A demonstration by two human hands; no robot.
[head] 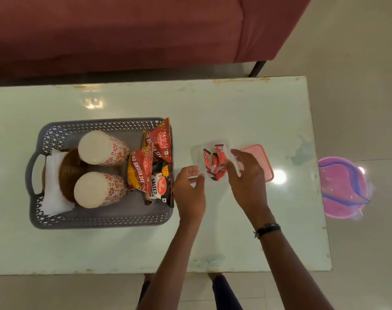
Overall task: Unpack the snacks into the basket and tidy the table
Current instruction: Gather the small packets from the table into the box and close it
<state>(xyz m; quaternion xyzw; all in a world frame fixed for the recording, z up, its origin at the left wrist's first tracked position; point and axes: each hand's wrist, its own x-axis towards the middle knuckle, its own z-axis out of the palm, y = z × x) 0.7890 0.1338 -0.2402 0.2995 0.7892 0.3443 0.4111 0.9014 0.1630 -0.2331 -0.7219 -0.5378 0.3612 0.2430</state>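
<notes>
I saw the grey basket (101, 220) on the left part of the table (235, 104), nearer the front edge than the back. Inside it stood two lidded cups (102, 147) with red flower prints, a brown woven thing (69, 173) half hidden behind them, a white cloth (53, 193) at the handle side, and three snack packets (145, 173) along the right wall, overlapping so their labels were partly cut off.

Right of the basket, mid-table, sat a clear tub (213, 162) holding red wrapped sweets (214, 163); its walls were hard to make out. My left hand (190, 191) curled round the tub's near-left edge, and my right hand (246, 175) gripped its right rim, covering part of the pink lid (261, 157) lying just behind. Beyond the right edge, a pink bag (342, 186) lay blurred on the floor.
</notes>
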